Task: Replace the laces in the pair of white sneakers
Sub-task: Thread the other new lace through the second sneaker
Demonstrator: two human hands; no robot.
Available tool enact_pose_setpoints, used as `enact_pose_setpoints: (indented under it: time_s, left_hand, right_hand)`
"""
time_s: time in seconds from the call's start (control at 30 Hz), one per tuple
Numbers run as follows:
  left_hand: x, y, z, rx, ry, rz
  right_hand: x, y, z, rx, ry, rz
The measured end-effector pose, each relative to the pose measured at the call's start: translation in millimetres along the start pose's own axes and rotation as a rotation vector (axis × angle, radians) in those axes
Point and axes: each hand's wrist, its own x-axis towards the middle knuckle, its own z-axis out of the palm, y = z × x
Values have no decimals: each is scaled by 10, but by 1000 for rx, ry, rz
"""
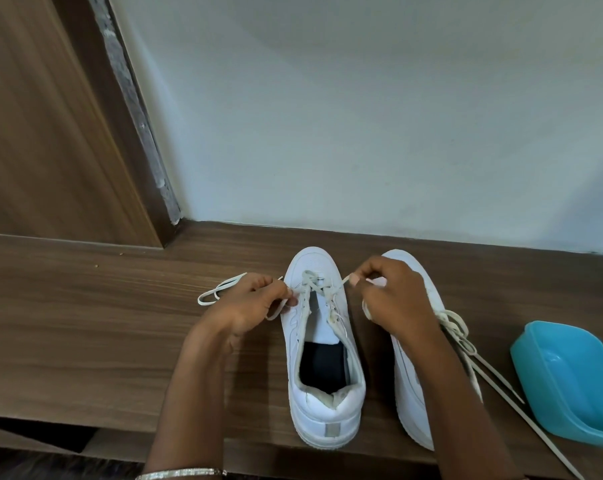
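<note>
Fingers: we pinch a lace point(314, 283) end in each, left hand point(255, 301) and right hand point(395, 299), beside the toe of the open sneaker point(326, 396).
Done: only its front eyelets hold lace.
Left: upper eyelets; second sneaker point(405, 396), right of it, loosely laced.

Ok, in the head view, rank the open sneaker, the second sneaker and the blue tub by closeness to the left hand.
1. open sneaker, right beside the left hand, which pinches its lace.
2. second sneaker, further right, beneath the right hand.
3. blue tub, far right of the table.
</note>
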Motion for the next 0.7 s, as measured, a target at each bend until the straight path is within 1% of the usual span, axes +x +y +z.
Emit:
enact_pose_setpoints:
  time_s: [0.13, 0.17, 0.23, 0.33, 0.4, 0.47, 0.53, 0.67, 0.7]
  left_hand:
    - [-5, -20, -34, -28, -5, -41]
    - [1, -28, -39, -35, -3, -41]
    - [9, -30, -40, -54, 4, -37]
    - [7, -14, -34, -40, 1, -39]
    - [-7, 2, -33, -32, -4, -33]
    - [-7, 5, -27, -46, -4, -10]
    - [2, 0, -19, -45, -4, 19]
    - [48, -41, -6, 77, 32, 59]
    - [53, -46, -6, 102, 39, 70]
  right_hand:
    - [-22, -95, -139, 583, 70, 195]
    - [-21, -112, -166, 693, 77, 225]
    - [-3, -99, -184, 761, 105, 249]
    - [21, -49, -153, 777, 151, 270]
    - [22, -35, -120, 681, 167, 236]
    - [28, -12, -95, 448, 184, 156]
    - [32, 15, -88, 198, 156, 42]
    - [31, 73, -20, -273, -131, -90]
    - [29, 85, 2, -345, -167, -116]
